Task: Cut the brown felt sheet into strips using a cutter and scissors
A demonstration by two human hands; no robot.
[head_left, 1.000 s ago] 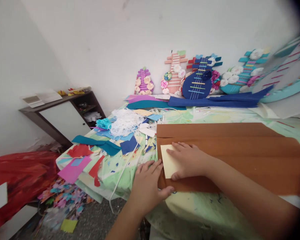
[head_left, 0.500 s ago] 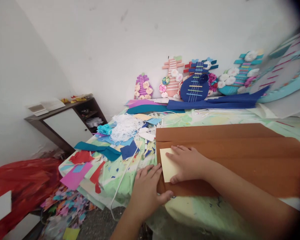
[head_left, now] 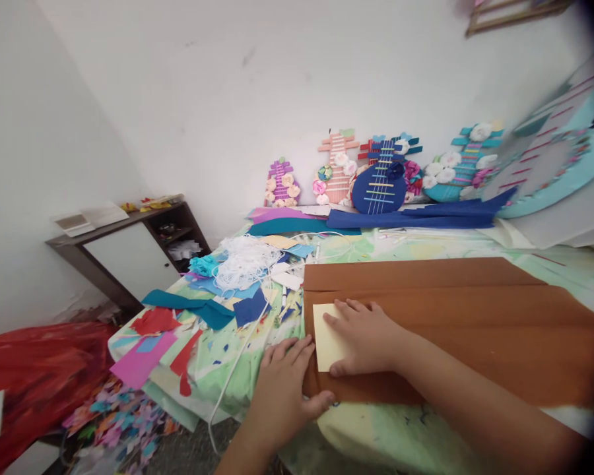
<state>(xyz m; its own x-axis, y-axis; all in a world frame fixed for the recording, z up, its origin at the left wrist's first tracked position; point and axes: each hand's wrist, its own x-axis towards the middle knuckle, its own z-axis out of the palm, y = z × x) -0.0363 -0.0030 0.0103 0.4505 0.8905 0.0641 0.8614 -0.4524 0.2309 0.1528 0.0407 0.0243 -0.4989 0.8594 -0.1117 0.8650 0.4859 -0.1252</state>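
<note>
A large brown sheet [head_left: 450,356], with fold lines along it, lies on the covered table. On its left end rests a pale yellow paper piece [head_left: 328,343]. My right hand [head_left: 366,338] lies flat with spread fingers over the right part of the yellow paper, pressing it onto the brown sheet and hiding that side. My left hand [head_left: 287,379] is open at the brown sheet's left edge; its fingertips are by the yellow paper's left side and its thumb lies along the lower corner.
White string [head_left: 250,260] sits in a tangle among coloured scraps, including a teal strip [head_left: 191,305]. Instrument-shaped crafts, one dark blue [head_left: 380,188], lean on the wall. A low cabinet [head_left: 129,257] and red plastic [head_left: 39,369] are at left. A white cord [head_left: 237,366] hangs over the table edge.
The view has tilted slightly up, so the table and crafts sit lower in the picture. Both hands and the yellow paper keep their places on the brown sheet.
</note>
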